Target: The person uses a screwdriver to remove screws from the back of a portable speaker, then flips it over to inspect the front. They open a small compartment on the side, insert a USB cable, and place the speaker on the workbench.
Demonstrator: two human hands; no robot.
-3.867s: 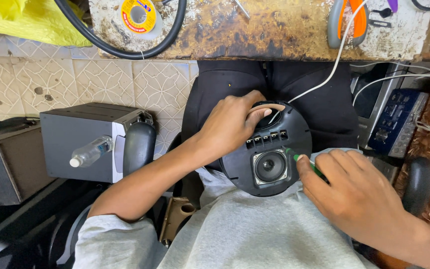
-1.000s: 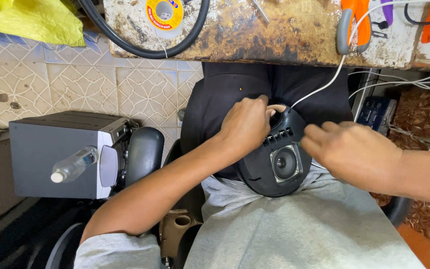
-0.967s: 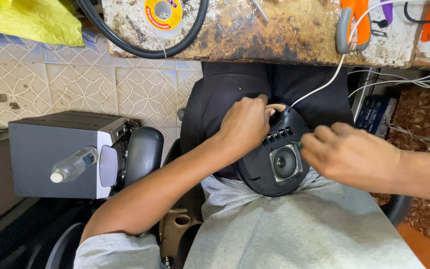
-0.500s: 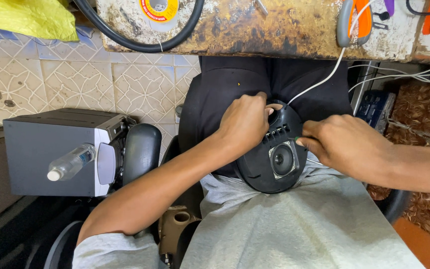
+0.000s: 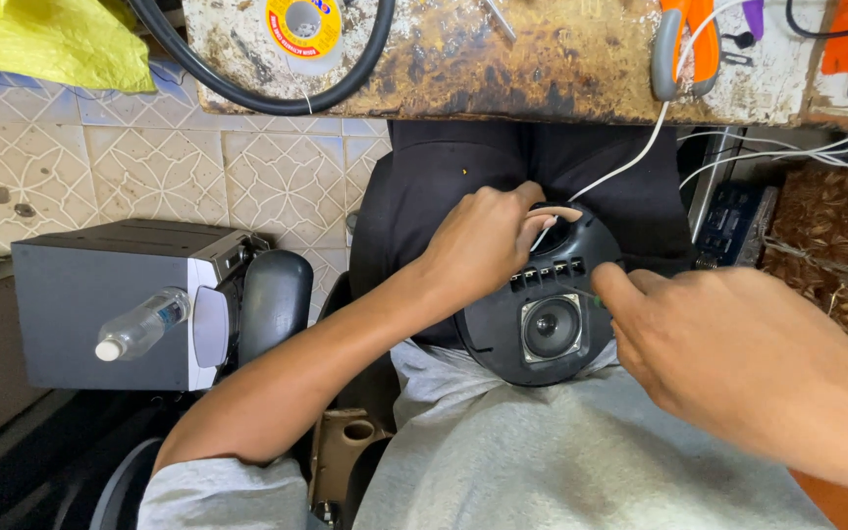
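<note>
Round black speaker unit [image 5: 542,304] sat on the person's lap, small cone facing up, just below the worn surface [image 5: 503,59]. Left hand [image 5: 483,245] was clamped on its upper rim, fingers curled over the edge by a white wire [image 5: 630,162]. Right hand [image 5: 728,353] touched the right rim, fingers bunched together; couldn't tell if it pinched anything. Grey speaker box [image 5: 115,304] with a plastic bottle [image 5: 144,324] on it stood well apart on the floor. Solder spool [image 5: 303,22] lay on the surface.
</note>
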